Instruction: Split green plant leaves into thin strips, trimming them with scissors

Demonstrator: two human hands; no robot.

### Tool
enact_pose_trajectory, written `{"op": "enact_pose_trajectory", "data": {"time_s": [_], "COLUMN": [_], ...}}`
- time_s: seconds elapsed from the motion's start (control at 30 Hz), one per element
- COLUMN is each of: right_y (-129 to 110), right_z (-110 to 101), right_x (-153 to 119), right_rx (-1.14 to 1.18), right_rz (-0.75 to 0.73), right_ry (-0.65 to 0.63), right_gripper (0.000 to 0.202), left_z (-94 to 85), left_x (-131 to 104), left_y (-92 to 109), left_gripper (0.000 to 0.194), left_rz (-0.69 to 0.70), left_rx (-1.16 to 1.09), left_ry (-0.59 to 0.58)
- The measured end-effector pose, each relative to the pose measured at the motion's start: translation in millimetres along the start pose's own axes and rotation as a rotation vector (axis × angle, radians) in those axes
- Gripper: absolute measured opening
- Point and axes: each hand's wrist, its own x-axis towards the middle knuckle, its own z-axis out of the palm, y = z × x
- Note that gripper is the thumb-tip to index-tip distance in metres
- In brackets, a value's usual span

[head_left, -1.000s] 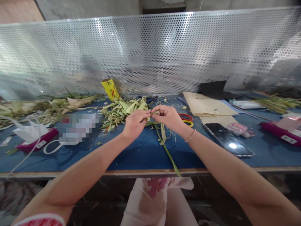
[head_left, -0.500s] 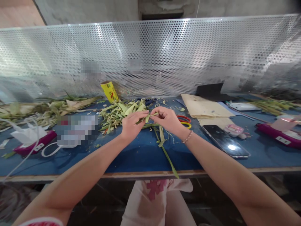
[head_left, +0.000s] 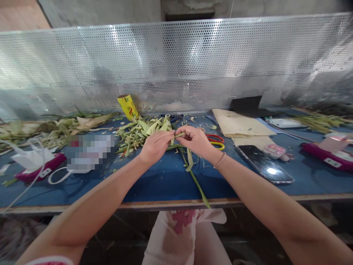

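Between my two hands, over the blue table (head_left: 165, 187), is a small green leaf strip (head_left: 179, 135). The fingers of my left hand (head_left: 156, 145) are pressed together on its left end. My right hand (head_left: 195, 141) pinches the strip from the other side. Just behind my left hand lies a heap of pale green leaf pieces (head_left: 132, 136). Below my right hand a long green leaf (head_left: 196, 182) stretches to the table's front edge. Scissors with red and yellow handles (head_left: 219, 142) lie to the right, partly hidden by my right hand.
A yellow tube (head_left: 128, 107) stands tilted at the back. Dried husks (head_left: 79, 125) lie left, near a purple power strip (head_left: 41, 169) with cables. To the right are brown paper (head_left: 242, 123), a phone (head_left: 264, 163) and another power strip (head_left: 322, 156). A perforated metal screen (head_left: 176, 66) closes the back.
My left hand has turned slightly and its fingers have drawn closer together on the leaf strip. My right hand has barely moved.
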Motion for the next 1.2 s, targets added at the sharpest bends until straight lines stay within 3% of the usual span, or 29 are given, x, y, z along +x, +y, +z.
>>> {"op": "enact_pose_trajectory", "data": {"time_s": [0.2,0.33,0.5,0.73,0.93,1.1,1.2], "right_y": [-1,-1,6,10,8,6,2], "right_z": [0,-1,0,1,-2,-3,-6], "right_x": [0,1,3,6,6,6,6], "right_rx": [-0.058,-0.138,-0.143,-0.034,-0.009,0.071,0.033], "right_rz": [-0.015,-0.008,0.003,0.02,0.008,0.055,0.066], "right_ry": [0.031,0.04,0.02,0.014,-0.011,-0.034,-0.043], "right_gripper": [0.015,0.015,0.016,0.018,0.016,0.019,0.018], "left_z": [2.6,5.2,5.6,6.0,1.6,1.6,3.1], "left_x": [-1,-2,-2,-3,-3,0,2], "left_y": [-1,-2,-3,-4,-5,-3,-1], "left_gripper": [0.018,0.019,0.019,0.019,0.031,0.023,0.019], "left_rz": [0.015,-0.024,0.044,0.147,0.099,0.051,-0.057], "left_rx": [0.064,0.121,0.144,0.135,0.111,0.101,0.042], "left_ry": [-0.012,-0.085,-0.127,-0.059,-0.127,-0.082,-0.067]}}
